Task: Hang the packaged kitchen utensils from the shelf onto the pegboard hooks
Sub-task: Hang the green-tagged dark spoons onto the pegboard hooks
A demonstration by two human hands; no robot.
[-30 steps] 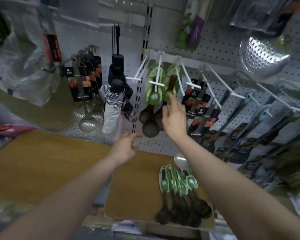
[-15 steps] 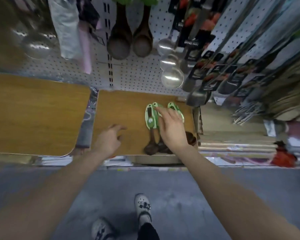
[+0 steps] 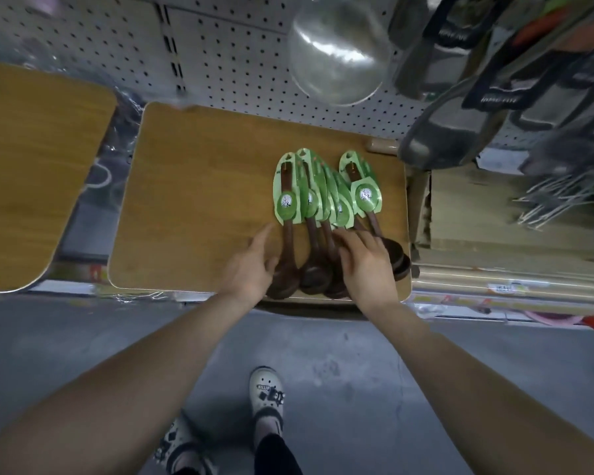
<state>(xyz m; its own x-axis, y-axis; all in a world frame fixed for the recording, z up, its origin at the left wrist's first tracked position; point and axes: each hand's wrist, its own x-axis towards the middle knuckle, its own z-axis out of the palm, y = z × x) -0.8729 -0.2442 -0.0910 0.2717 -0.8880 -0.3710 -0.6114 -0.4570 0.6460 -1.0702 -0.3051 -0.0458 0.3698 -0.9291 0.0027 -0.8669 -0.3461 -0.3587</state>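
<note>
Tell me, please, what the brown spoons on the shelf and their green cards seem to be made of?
Brown spoons: probably dark wood with a smooth finish, judging by the even brown colour and dull sheen; dark plastic is also possible. Green cards: likely glossy printed cardboard or thin plastic, flat and leaf-shaped, with a round white logo and a hanging hole.

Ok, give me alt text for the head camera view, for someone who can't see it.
Seen from above, a person's left hand and right hand reach with relaxed fingers onto a fan of dark wooden spoons on green cards lying on a wooden shelf. Pegboard with hanging metal utensils stands behind; grey floor and the person's shoes lie below.
</note>
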